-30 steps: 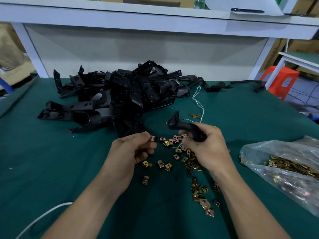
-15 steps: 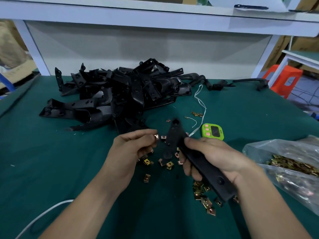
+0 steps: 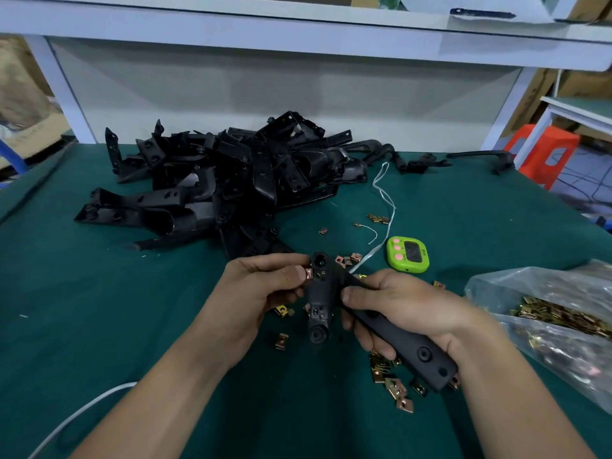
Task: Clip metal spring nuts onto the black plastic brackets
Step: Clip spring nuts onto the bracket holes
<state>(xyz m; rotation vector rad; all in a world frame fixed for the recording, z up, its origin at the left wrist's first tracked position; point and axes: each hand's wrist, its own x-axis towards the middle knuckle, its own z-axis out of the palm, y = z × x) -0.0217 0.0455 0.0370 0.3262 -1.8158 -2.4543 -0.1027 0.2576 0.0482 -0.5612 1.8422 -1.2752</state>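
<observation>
On my feed, one white cable (image 3: 82,412) is curling across the green table (image 3: 99,309) at the far left. Behind it, one big heap of black brackets (image 3: 215,183) is lying tangled; I cannot count how many are in it.

Coming toward the middle, the left hand (image 3: 261,293) is pinching one spring nut (image 3: 308,274) between thumb and forefinger, its other fingers curled under. The nut is touching the left edge of the single held bracket (image 3: 319,306), near that bracket's upper end. Two loose nuts (image 3: 281,341) are lying on the cloth just below the left hand, and several more are showing behind the bracket.

The bracket is hanging above the cloth between the two hands, one leg pointing down and its long arm running down to the right. The right hand (image 3: 404,309) is gripping that long arm, fingers wrapped underneath and thumb lying on top.

Below the right hand, a scatter of nuts (image 3: 394,389) is lying in a cluster, roughly seven. Beyond the hands, one white string (image 3: 385,200) is trailing toward one green timer (image 3: 408,254) showing three pink buttons.

Two lone brackets (image 3: 424,162) are lying apart from the heap at the rear right. At the far right, one clear plastic bag (image 3: 530,286) is holding many more nuts, too many to count, and one orange stool (image 3: 543,154) is standing past the table's edge.
</observation>
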